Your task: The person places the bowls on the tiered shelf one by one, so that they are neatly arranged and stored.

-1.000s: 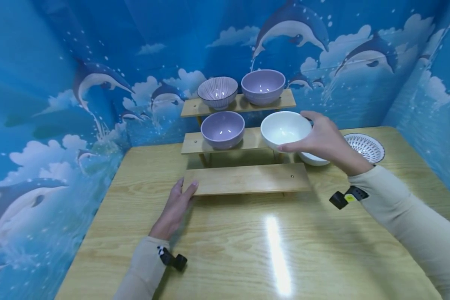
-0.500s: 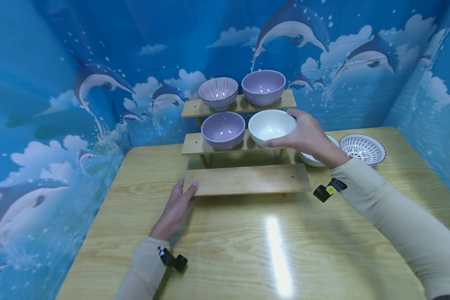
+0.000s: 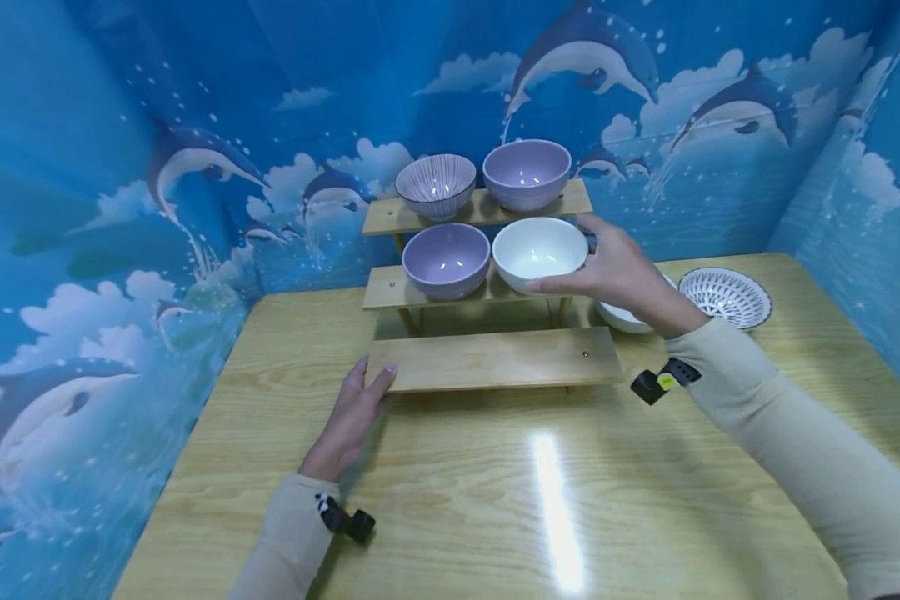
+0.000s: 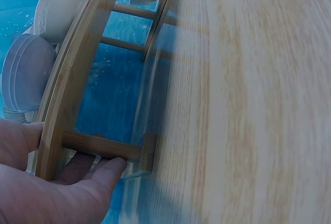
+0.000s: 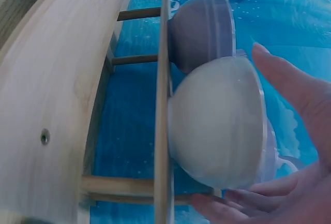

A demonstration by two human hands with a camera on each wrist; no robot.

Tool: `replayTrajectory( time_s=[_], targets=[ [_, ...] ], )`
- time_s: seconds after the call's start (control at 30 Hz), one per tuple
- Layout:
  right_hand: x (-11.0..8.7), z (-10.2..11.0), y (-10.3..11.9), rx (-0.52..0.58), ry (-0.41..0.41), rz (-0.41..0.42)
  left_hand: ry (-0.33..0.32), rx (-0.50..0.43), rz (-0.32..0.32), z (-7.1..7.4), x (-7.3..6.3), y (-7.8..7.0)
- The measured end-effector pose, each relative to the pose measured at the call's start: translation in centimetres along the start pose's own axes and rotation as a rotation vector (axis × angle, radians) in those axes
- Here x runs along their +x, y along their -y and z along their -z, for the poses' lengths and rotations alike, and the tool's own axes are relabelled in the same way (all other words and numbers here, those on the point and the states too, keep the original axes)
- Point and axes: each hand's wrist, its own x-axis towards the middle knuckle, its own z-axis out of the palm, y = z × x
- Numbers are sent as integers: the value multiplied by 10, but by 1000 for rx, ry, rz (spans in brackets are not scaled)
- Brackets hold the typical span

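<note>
My left hand (image 3: pixel 348 421) grips the left end of the lowest board of a three-tier wooden stand (image 3: pixel 495 358), thumb on top and fingers beneath. A white bowl (image 3: pixel 540 250) sits upright on the middle board, right of a plain purple bowl (image 3: pixel 446 262). Around the white bowl's right side is my right hand (image 3: pixel 618 267), thumb in front and fingers toward the back. In the right wrist view, its spread fingers (image 5: pixel 289 79) stand slightly off the white bowl (image 5: pixel 217 123); any light contact is hard to tell.
A striped bowl (image 3: pixel 435 185) and another purple bowl (image 3: pixel 527 173) stand on the top board. On the table (image 3: pixel 450 500) at right, a patterned bowl (image 3: pixel 726 298) sits beside a white bowl (image 3: pixel 626 317), partly hidden by my right hand. Dolphin-print sheets (image 3: pixel 307 100) enclose the table.
The white bowl has moved left onto the middle board beside the purple bowl. My right hand moved left with it, then eased slightly right. My left hand has stayed still.
</note>
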Motion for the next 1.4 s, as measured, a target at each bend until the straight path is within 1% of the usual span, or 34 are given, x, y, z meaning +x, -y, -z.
replayTrajectory(
  time_s=[0.17, 0.33, 0.4, 0.53, 0.77, 0.9, 1.07, 1.27, 1.4],
  targets=[
    [-19, 14, -5, -13, 29, -67, 1, 8, -8, -2, -1, 0],
    [-43, 30, -20, 13, 30, -108, -7, 33, -7, -2, -2, 0],
    [-51, 36, -28, 6, 13, -121, -7, 33, -7, -2, -2, 0],
    [-63, 43, -47, -45, -53, -155, -4, 30, -5, -1, -2, 0],
    [-83, 56, -88, -79, -160, -172, -7, 28, -3, -1, -3, 0],
    [-89, 65, -110, -85, -182, -200, -7, 21, 1, -1, -2, 0],
    [-93, 73, -131, -77, -211, -231, -13, 24, 9, 0, -1, 1],
    [-89, 78, -156, -106, -236, -288, -18, 27, 10, 0, -1, 1],
    [-83, 80, -172, -80, -230, -329, -15, 33, 10, 0, -1, 1]
  ],
)
